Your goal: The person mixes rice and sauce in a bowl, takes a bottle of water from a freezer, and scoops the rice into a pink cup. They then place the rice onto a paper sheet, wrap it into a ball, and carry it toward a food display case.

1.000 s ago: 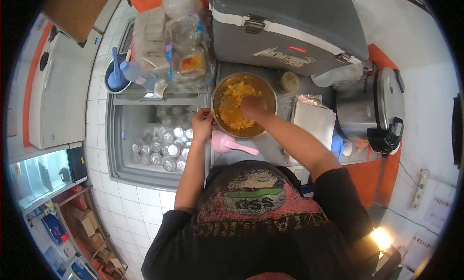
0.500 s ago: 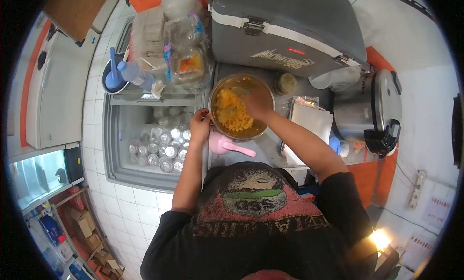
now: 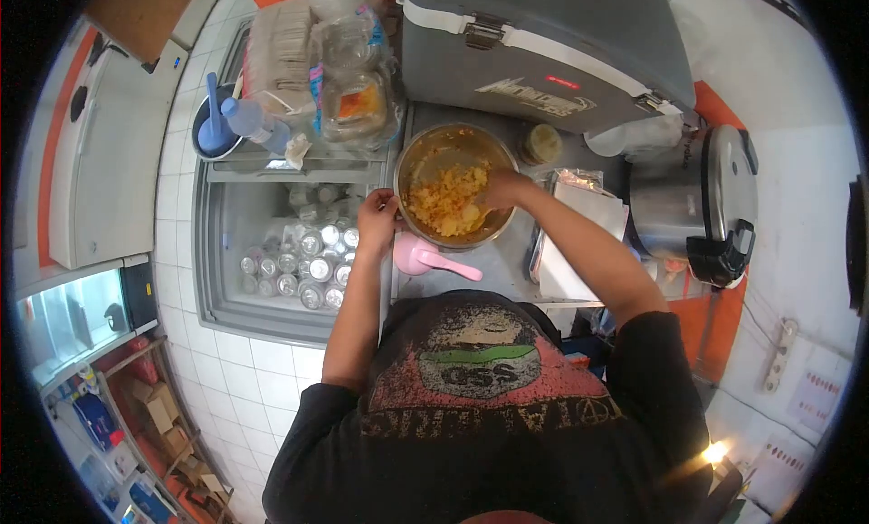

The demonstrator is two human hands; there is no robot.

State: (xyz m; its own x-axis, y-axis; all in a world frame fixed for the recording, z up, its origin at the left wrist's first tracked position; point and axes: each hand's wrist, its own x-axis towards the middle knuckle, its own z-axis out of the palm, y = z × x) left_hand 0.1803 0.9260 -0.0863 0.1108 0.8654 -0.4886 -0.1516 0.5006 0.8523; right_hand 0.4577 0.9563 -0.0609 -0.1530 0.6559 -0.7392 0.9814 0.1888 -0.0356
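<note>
A round metal mixing bowl (image 3: 409, 153) holds yellow-orange rice (image 3: 442, 198), with orange smears on its inner wall. My left hand (image 3: 377, 218) grips the bowl's left rim, fingers closed on it. Over the right side of the bowl, my right hand (image 3: 509, 191) is closed around what looks like a pale spoon (image 3: 471, 214), its end down in the rice. Most of the handle is hidden by the fingers. Just below the bowl lies a pink plastic scoop (image 3: 418, 255), its handle pointing right. A small jar (image 3: 541, 145) stands beyond the bowl's upper right.
Behind the bowl is a large grey cooler box (image 3: 543, 62). To the right are a stack of white paper (image 3: 579, 243) and a steel rice cooker (image 3: 674, 198). An open chest freezer (image 3: 217, 280) with several cans is at left, below bagged plastic containers (image 3: 353, 99).
My right hand has moved right and slightly up, towards the bowl's right rim. The rice has been shifted about in the bowl. My left hand stays on the rim.
</note>
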